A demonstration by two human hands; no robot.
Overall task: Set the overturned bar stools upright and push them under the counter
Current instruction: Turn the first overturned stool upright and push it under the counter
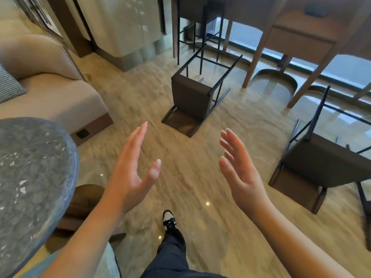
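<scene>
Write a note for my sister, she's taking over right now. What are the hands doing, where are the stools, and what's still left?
Left hand: open, empty, raised over the floor.
Right hand: open, empty, raised too.
Nearer-centre overturned dark brown bar stool with black metal legs: lying on the beige marble floor, legs pointing toward the wooden counter.
Second overturned dark brown stool: on the floor at the right.
One black-legged stool already stands under the counter.
Left: lift both fallen stools upright and push them under.

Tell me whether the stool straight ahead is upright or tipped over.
Tipped over. The middle stool lies on the floor, black legs slanting toward the counter.
</scene>
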